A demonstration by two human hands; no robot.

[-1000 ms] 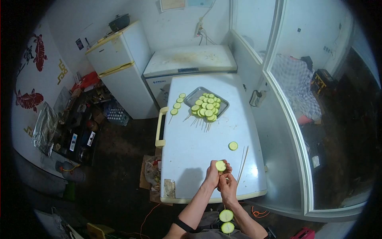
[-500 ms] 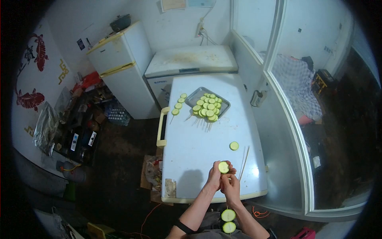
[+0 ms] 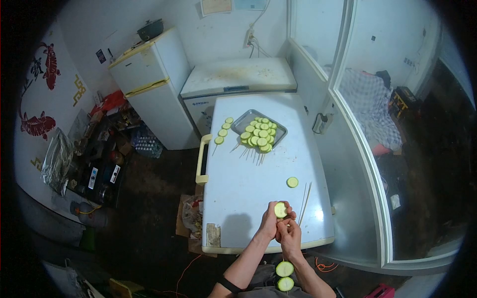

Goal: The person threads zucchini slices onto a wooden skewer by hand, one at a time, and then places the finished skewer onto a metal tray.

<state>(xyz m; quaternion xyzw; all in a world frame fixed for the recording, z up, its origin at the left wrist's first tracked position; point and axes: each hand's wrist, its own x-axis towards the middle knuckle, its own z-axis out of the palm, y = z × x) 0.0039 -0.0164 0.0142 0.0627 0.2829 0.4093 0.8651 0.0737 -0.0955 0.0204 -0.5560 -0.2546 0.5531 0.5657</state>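
Note:
A round zucchini slice (image 3: pixel 280 210) is gripped in my left hand (image 3: pixel 269 222), its pale cut face turned up. Just below it, the fingers of my right hand (image 3: pixel 289 237) are pinched around a thin wooden skewer, mostly hidden by the hand. Two more zucchini slices (image 3: pixel 284 269) sit on that skewer behind my right wrist, near my lap. Both hands are close together over the table's near edge. Ahead of them a single loose zucchini slice (image 3: pixel 292 182) lies flat, and bare skewers (image 3: pixel 305 203) rest to its right.
On the white table (image 3: pixel 248 188), a metal tray (image 3: pixel 242 120) holds a pile of skewered zucchini slices (image 3: pixel 259 133). One loaded skewer (image 3: pixel 222 132) lies left of it. A chest freezer (image 3: pixel 238 74) stands behind, a fridge (image 3: pixel 149 74) at back left, and a glazed partition (image 3: pixel 348 164) along the right.
My left hand and its zucchini slice have shifted very slightly to the right, staying close to my right hand. The things on the table stay where they were.

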